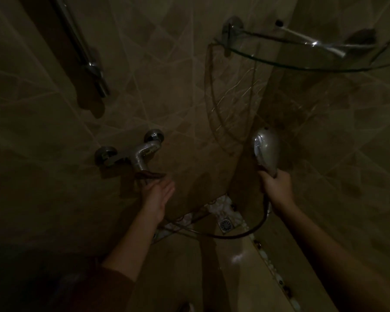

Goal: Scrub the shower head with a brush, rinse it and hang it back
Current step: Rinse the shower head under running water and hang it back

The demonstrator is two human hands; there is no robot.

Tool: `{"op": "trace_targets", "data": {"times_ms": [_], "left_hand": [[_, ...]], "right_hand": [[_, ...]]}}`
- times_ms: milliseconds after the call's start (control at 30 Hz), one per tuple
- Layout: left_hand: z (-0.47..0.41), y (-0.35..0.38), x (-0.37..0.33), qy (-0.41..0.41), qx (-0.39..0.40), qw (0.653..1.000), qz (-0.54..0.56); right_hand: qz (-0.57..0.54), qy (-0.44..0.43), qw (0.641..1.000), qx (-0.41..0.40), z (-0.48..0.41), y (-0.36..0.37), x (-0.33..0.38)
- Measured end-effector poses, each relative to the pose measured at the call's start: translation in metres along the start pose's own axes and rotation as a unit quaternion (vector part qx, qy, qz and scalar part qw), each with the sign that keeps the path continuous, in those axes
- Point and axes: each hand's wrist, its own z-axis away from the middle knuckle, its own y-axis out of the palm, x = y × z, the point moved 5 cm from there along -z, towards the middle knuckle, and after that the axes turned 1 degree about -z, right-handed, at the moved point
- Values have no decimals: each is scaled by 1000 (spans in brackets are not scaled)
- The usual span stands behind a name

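Chrome-bodied, spraying: gripping the shower head in the curled right hand, right of the mixer tap. Holding the left hand flat, fingers together, just below the tap. Rinsing, seemingly; next probably shutting the water off, then rehanging on the rail above-left of it.

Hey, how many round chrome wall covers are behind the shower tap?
2. The left cover sits at the lower-left end of the tap; the right cover is higher, to its right. Both lie against the tiled wall. The picture is dark, so more could be hidden.
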Motion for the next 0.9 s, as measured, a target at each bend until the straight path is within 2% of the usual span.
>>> {"op": "trace_targets", "data": {"times_ms": [100,200,267,367,500,567,667,767,900], "left_hand": [[20,13,3,-24,35,998,-56],[52,46,-6,20,121,977,-175],[77,75,-15,67,192,948,-243],[121,116,-32,130,297,888,-327],[175,152,-62,142,377,831,-384],[192,162,-83,196,364,820,-397],[212,173,-116,306,292,823,-378],[235,175,-149,364,239,832,-345],[269,171,-192,424,197,822,-326]], "right_hand": [[-31,-17,999,21,9,-5,28],[-80,-63,991,85,19,-6,69],[-115,-95,978,146,30,-5,102],[-149,-132,956,217,49,-5,155],[-177,-174,916,316,66,-6,223],[-183,-197,890,368,76,-7,256],[-188,-218,862,418,91,-11,303],[-169,-244,868,398,104,-13,345],[-114,-317,868,364,128,-14,400]]}}
